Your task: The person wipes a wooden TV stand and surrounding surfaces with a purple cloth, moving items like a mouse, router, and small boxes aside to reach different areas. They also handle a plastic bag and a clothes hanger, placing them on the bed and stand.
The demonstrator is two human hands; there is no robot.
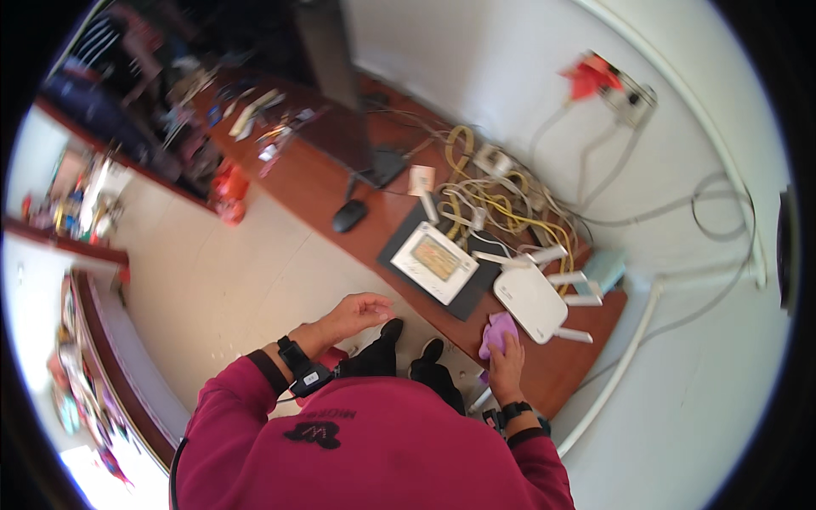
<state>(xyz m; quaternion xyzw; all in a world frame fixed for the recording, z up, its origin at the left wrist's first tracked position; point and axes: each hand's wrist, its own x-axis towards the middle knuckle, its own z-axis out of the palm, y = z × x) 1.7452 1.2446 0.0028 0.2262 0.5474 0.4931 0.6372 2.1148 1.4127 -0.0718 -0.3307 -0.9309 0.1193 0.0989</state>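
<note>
My right hand holds a bunched purple cloth against the brown wooden desk, near the desk's front edge. Just beyond the cloth lies a white Wi-Fi router with several antennas spread outward. My left hand hangs in the air off the desk's front edge, its fingers loosely curled with nothing in them. Nearest to it on the desk, a white card or box with a printed picture rests on a dark mat.
Tangled yellow and white cables run along the wall side, around a white power strip. A black mouse and a monitor stand are farther left. Small clutter covers the far end. Plugs fill a wall socket.
</note>
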